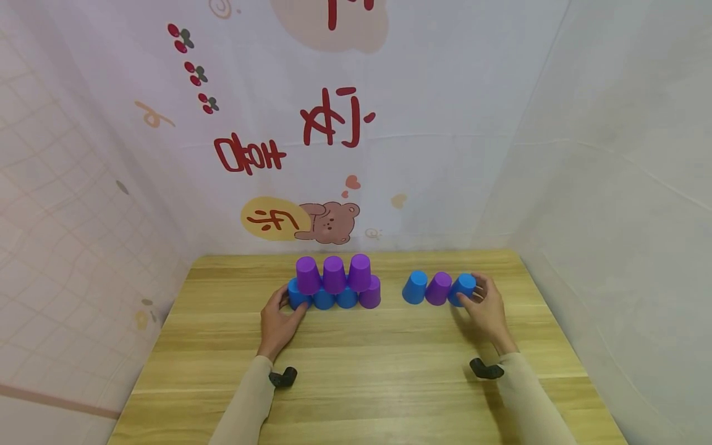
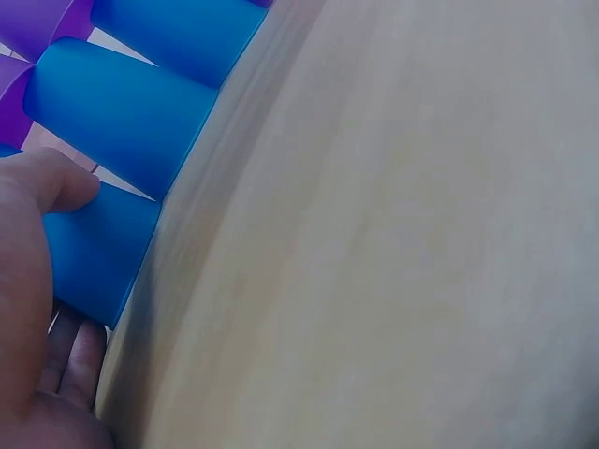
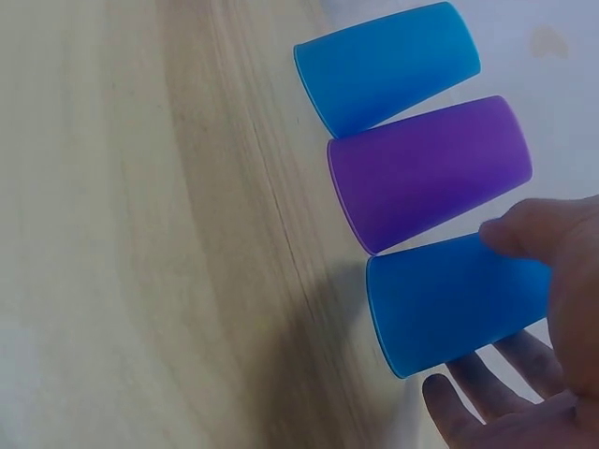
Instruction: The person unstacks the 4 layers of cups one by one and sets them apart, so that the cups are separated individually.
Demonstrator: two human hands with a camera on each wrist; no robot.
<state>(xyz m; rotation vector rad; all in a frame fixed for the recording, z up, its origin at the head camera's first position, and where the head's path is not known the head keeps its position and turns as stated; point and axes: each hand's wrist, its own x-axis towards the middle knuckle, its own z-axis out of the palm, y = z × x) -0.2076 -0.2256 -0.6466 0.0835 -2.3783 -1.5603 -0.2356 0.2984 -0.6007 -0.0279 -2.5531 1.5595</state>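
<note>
Upside-down plastic cups stand in two groups on the table. On the left, three purple cups [image 1: 334, 275] sit upside down on a lower row of blue cups [image 1: 324, 300] ending in a purple cup [image 1: 372, 296]. My left hand [image 1: 280, 324] holds the row's leftmost blue cup [image 2: 103, 243], thumb on its near side and fingers around the outer side. To the right, a blue cup [image 1: 415, 288] and a purple cup [image 3: 430, 176] stand side by side with a third, blue cup [image 3: 454, 304]. My right hand [image 1: 488, 312] grips that third cup between thumb and fingers.
The wood-grain table [image 1: 384, 377] ends at a white cloth wall [image 1: 439, 185] printed with a bear and red characters. More pale cloth hangs at both sides. A gap of bare tabletop separates the two cup groups. Each wrist carries a small black device [image 1: 283, 377].
</note>
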